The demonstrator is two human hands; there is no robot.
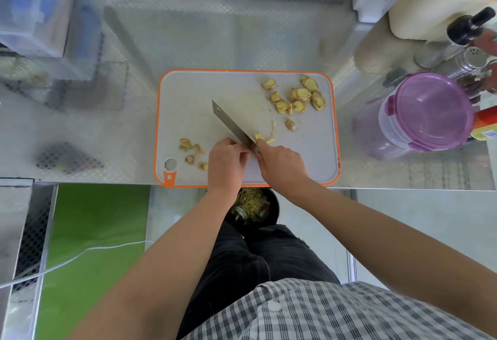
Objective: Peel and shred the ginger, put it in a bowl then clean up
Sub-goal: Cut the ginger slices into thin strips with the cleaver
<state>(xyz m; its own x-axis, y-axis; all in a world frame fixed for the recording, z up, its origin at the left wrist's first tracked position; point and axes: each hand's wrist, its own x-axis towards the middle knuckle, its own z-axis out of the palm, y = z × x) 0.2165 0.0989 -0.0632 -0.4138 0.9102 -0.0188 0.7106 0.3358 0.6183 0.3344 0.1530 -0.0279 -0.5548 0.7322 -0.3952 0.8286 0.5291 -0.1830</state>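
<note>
A person works ginger on a grey, orange-rimmed cutting board (188, 97) on a steel desk (242, 30), the right hand (282, 163) wrapped around the handle of a single broad knife (231, 124) whose blade angles away to the far left. The left hand (227, 161), fingers curled, is tucked against the heel of the blade, seemingly to steady a piece for cutting; whether it pinches ginger or merely touches the steel cannot be told. Just beyond the right hand's knuckles lie a few pale shreds (265, 139), apparently fresh off the edge. Farther out, beyond and to the right of that hand, waits a pile of ginger slices (295, 95), roughly ten and overlapping too closely for an exact count, with one stray piece (290, 125) between pile and hand, likely parked clear of the blade until their turn. Just left of the left hand sit four or five scraps of peel (192, 151), seemingly set aside as waste. Between the forearms, below the desk's near edge, one dark round container (255, 208) holds pale shredded matter. Well to the right stands one purple-lidded tub (427, 113)
</note>
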